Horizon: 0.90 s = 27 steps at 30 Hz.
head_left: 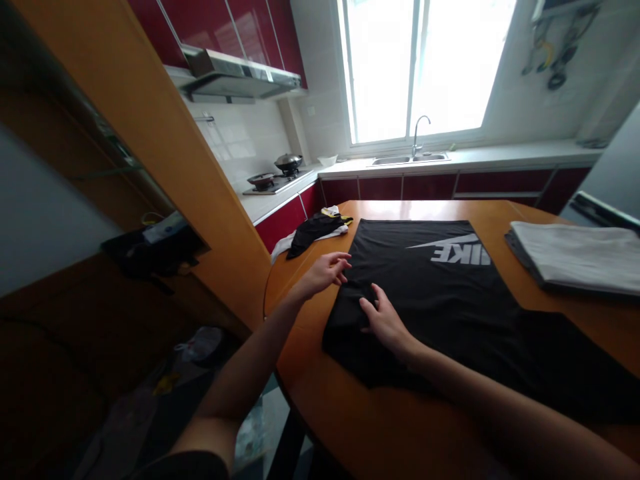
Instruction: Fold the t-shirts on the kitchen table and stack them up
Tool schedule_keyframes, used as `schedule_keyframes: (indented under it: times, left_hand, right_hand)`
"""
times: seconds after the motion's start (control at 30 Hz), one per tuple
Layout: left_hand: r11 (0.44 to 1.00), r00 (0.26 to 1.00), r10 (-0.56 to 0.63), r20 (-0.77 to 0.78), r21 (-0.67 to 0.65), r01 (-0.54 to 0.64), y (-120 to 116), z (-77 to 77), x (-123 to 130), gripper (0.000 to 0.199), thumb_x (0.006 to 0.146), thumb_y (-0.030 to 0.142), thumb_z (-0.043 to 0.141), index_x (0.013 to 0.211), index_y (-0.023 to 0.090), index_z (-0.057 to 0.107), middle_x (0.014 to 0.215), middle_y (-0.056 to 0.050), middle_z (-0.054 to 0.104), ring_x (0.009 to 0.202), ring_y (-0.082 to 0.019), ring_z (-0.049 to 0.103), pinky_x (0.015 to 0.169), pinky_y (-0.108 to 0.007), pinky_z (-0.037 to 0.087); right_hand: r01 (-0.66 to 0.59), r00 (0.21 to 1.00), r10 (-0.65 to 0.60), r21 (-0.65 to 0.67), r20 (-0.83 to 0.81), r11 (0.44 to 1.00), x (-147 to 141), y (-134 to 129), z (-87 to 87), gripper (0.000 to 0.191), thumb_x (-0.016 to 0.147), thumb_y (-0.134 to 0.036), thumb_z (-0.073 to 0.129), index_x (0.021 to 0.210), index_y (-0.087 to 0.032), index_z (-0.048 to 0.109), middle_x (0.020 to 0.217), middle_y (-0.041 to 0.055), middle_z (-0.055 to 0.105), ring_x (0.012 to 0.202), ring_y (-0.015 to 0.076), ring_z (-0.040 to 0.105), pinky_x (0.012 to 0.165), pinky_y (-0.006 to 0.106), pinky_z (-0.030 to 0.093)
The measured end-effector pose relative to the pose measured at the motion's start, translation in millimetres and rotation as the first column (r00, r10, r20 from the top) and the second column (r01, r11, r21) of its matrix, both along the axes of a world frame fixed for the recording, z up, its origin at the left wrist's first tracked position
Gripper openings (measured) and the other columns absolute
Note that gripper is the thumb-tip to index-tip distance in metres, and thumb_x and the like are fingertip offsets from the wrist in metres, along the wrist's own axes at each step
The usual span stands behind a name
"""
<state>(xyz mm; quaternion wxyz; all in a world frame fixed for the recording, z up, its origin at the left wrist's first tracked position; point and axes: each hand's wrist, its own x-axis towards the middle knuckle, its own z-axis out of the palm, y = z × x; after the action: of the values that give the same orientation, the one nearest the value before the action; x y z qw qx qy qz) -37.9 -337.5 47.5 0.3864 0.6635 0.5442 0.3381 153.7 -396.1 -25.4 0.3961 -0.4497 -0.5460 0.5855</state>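
A black T-shirt [415,287] with a white NIKE print lies spread on the wooden table, its print upside down from where I look. One part of it stretches out toward the lower right, while the left side looks folded over. My left hand [327,272] hovers at the shirt's left edge, fingers loosely bent and apart, with nothing in them. Over the folded left part is my right hand [387,323], thumb and forefinger spread and close to the cloth. Whether its fingertips touch the fabric I cannot tell.
Crumpled black and white clothes [317,230] lie at the table's [305,347] far left edge. A stack of folded grey and white cloth [580,257] sits on the right. Behind are a counter with a sink [410,159] and a stove with pans [287,163]. A wooden partition [200,200] stands left.
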Motion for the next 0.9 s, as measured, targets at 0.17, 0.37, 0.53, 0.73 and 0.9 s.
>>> schedule_keyframes:
  times: [0.17, 0.37, 0.53, 0.73, 0.9]
  left_hand:
    - [0.968, 0.969, 0.088, -0.229, 0.251, -0.028, 36.8, -37.9, -32.8, 0.035, 0.089, 0.041, 0.062, 0.107, 0.013, 0.074, 0.105, -0.012, 0.071, 0.09, -0.021, 0.064, 0.084, -0.033, 0.052]
    - [0.928, 0.932, -0.117, -0.343, 0.297, 0.226, 48.1, -69.4, -53.5, 0.031, 0.092, 0.045, 0.063, 0.102, 0.02, 0.078, 0.102, -0.009, 0.063, 0.1, -0.023, 0.06, 0.097, -0.037, 0.047]
    - [0.912, 0.896, -0.137, -0.422, 0.299, 0.28, 55.9, -81.5, -57.6, 0.024, 0.09, 0.043, 0.066, 0.095, 0.023, 0.078, 0.102, -0.007, 0.062, 0.103, -0.024, 0.058, 0.103, -0.04, 0.042]
    - [0.918, 0.89, -0.027, -0.456, 0.341, 0.203, 59.0, -91.6, -55.1, 0.023, 0.086, 0.043, 0.069, 0.084, 0.02, 0.074, 0.099, -0.007, 0.061, 0.099, -0.024, 0.058, 0.098, -0.04, 0.045]
    - [0.918, 0.876, 0.006, -0.482, 0.35, 0.187, 59.0, -94.2, -52.7, 0.024, 0.086, 0.043, 0.068, 0.083, 0.019, 0.072, 0.098, -0.007, 0.061, 0.097, -0.024, 0.057, 0.095, -0.039, 0.047]
  right_hand:
    - [-0.032, 0.997, 0.03, 0.025, 0.069, 0.999, 2.0, -2.6, -7.8, 0.041, 0.089, -0.031, 0.055, 0.125, -0.012, 0.062, 0.127, 0.0171, 0.064, 0.077, 0.0201, 0.07, 0.061, 0.035, 0.063]
    - [-0.025, 0.974, -0.018, 0.189, 0.224, 0.982, 2.0, -2.8, -8.6, 0.036, 0.085, -0.022, 0.059, 0.118, -0.011, 0.069, 0.111, 0.0132, 0.072, 0.079, 0.0216, 0.072, 0.079, 0.039, 0.059]
    - [-0.058, 0.956, -0.059, 0.384, 0.287, 0.922, 4.1, -1.5, -5.0, 0.028, 0.082, -0.014, 0.057, 0.101, -0.018, 0.077, 0.111, 0.0099, 0.073, 0.124, 0.0262, 0.059, 0.11, 0.041, 0.041]
    - [-0.063, 0.926, -0.15, 0.533, 0.346, 0.844, 14.5, 8.4, 0.7, 0.033, 0.08, -0.007, 0.05, 0.1, -0.018, 0.074, 0.105, 0.0078, 0.07, 0.098, 0.0203, 0.067, 0.095, 0.034, 0.051]
    - [-0.166, 0.734, -0.324, 0.62, 0.597, 0.767, 22.9, 8.7, 1.7, 0.045, 0.086, -0.005, 0.044, 0.124, -0.016, 0.066, 0.133, 0.0142, 0.06, 0.113, 0.025, 0.06, 0.097, 0.037, 0.048]
